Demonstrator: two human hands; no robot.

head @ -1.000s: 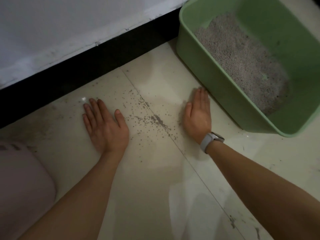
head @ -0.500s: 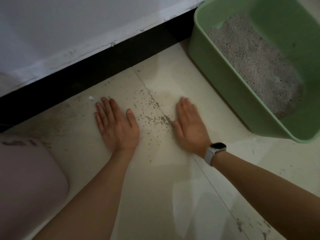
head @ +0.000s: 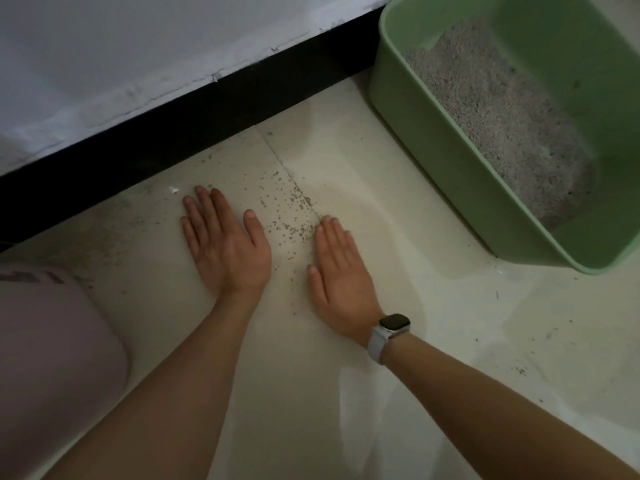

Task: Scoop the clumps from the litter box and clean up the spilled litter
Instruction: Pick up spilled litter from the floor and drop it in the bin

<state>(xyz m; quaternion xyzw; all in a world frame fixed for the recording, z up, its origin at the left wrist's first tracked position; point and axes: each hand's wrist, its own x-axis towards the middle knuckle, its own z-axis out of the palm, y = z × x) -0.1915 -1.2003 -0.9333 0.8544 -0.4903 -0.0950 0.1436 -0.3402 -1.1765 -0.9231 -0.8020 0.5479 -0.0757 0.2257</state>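
Closest to you there's one rounded pale pink thing [head: 52, 358] at the lower left, soft-looking, can't tell what it is. Then your two bare forearms reach out over the floor [head: 450, 323], which is glossy cream tile with one grout line running between your hands.

Your right hand [head: 341, 275] lies flat on the tile, fingers straight and pressed together, gripping nothing, with one smartwatch [head: 389, 332] on a light grey band at the wrist. Your left hand [head: 225, 242] is flat too, four fingers close together and the thumb spread out to the side, also holding nothing.

Between the two hands sits the spilled litter [head: 289, 216]: one loose scatter of tiny grey granules, thickest along the grout line and just off your right fingertips, thinning out toward the wall.

Further out on the right is one litter box [head: 433, 126], smooth mint-green plastic with rounded corners, holding a grainy grey bed of litter [head: 498, 112]. Behind everything runs a black baseboard [head: 173, 140] under a scuffed white wall [head: 138, 46].
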